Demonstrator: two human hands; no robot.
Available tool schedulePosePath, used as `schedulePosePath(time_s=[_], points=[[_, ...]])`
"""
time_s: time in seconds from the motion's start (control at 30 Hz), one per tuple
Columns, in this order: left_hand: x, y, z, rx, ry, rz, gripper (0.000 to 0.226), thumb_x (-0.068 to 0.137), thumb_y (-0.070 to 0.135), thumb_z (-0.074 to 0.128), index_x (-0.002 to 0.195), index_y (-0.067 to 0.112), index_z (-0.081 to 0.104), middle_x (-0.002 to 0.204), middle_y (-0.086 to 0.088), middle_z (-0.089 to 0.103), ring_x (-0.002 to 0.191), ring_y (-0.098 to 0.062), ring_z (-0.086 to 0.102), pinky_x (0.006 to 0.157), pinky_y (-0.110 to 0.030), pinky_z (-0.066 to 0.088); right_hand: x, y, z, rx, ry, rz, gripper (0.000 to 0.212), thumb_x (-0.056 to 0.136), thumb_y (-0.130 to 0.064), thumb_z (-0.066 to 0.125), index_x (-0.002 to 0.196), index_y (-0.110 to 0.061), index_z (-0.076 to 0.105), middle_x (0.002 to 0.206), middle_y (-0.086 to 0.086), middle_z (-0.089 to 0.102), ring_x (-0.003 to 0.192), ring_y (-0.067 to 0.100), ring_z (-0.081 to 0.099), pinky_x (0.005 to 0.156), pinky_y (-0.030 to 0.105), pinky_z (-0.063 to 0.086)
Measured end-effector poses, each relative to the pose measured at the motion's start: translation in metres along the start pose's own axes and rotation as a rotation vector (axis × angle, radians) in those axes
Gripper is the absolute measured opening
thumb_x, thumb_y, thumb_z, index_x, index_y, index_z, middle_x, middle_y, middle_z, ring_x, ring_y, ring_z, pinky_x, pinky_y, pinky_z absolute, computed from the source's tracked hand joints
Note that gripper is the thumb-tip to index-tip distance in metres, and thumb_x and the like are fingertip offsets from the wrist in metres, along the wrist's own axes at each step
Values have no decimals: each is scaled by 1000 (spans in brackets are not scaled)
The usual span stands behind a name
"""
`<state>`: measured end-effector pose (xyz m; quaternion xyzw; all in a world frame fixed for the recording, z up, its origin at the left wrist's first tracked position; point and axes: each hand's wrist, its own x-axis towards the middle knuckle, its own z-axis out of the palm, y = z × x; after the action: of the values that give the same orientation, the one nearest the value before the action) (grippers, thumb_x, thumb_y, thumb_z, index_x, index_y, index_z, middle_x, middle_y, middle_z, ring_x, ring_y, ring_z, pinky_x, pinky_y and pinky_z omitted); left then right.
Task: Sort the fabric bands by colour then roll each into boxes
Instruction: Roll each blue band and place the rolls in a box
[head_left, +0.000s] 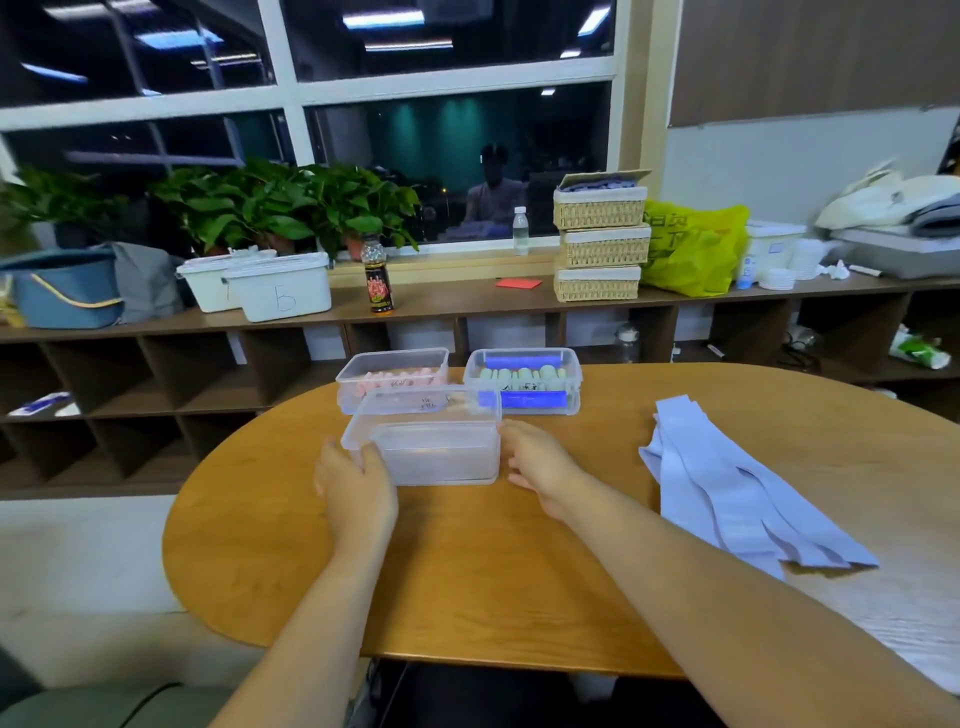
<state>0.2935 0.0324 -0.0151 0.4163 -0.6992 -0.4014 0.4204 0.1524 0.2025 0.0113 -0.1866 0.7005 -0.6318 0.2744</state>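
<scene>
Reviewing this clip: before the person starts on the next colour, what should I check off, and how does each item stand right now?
1. Empty box is lidless with nothing inside: ok.
2. Left hand holds the box's left end: ok.
3. Right hand is touching the box's right end: cannot tell.
4. Lavender bands are rolled: not ok; they lie flat and loose on the table, to the right.
5. The other colours are kept apart: ok; the pink box and the green box each hold one colour of rolls.
</scene>
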Motion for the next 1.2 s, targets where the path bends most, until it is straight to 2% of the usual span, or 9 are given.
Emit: schedulePosePath(time_s=[0.07,0.17,0.37,0.47,0.63,0.8,0.93,1.0,1.2], points=[[-14,6,0,97,56,273,49,107,27,54,152,12,44,155,-8,47,148,-27,38,123,-44,31,-6,-1,-16,-8,40,-26,16,109,-38,52,118,-40,65,125,-13,64,114,14,59,107,40,52],[-35,18,16,113,-86,652,34,104,20,57,138,19,56,142,2,57,137,-18,46,118,-40,40,-13,2,-49,-52,81,-58,14,107,-35,58,118,-38,67,124,-11,65,119,17,61,107,42,54],[-81,36,79,154,-400,887,21,105,27,56,124,24,66,123,10,63,120,-10,54,105,-35,47,-20,-3,-142,-263,213,-117,19,104,-19,61,112,-27,76,110,-3,72,101,13,65,85,29,55],[-100,49,101,186,-510,917,24,107,32,51,126,26,65,122,13,62,119,-6,53,104,-32,48,-8,-6,-200,-410,309,-143,16,100,-17,65,110,-23,77,110,-5,73,99,12,65,88,30,53],[-116,57,126,253,-661,974,26,107,34,50,126,25,64,123,12,62,119,-8,53,102,-37,49,30,-2,-264,-734,430,-46,24,97,-19,62,117,-17,75,116,8,74,106,30,68,91,39,57],[-110,47,133,259,-599,876,23,106,33,53,127,28,61,119,16,60,114,-2,50,98,-26,45,63,0,-270,-1038,378,-3,39,102,-29,55,138,-17,63,134,9,67,122,35,61,99,40,54],[-109,46,132,250,-603,818,21,106,35,53,125,31,59,117,18,59,111,1,51,94,-24,45,64,2,-266,-895,387,-3,10,94,-24,60,92,-16,66,88,6,64,86,28,61,70,34,50],[-109,46,130,246,-610,801,19,106,37,52,125,34,58,116,19,58,110,3,51,93,-22,46,60,-1,-267,-778,453,-79,17,93,-20,62,76,-17,60,73,4,58,73,25,53,62,33,41],[-105,46,125,159,-611,665,17,107,40,53,122,40,59,113,23,58,112,7,53,92,-17,46,17,-25,-263,-719,560,-288,21,92,-36,61,100,-34,80,86,-11,73,76,14,62,59,28,44]])
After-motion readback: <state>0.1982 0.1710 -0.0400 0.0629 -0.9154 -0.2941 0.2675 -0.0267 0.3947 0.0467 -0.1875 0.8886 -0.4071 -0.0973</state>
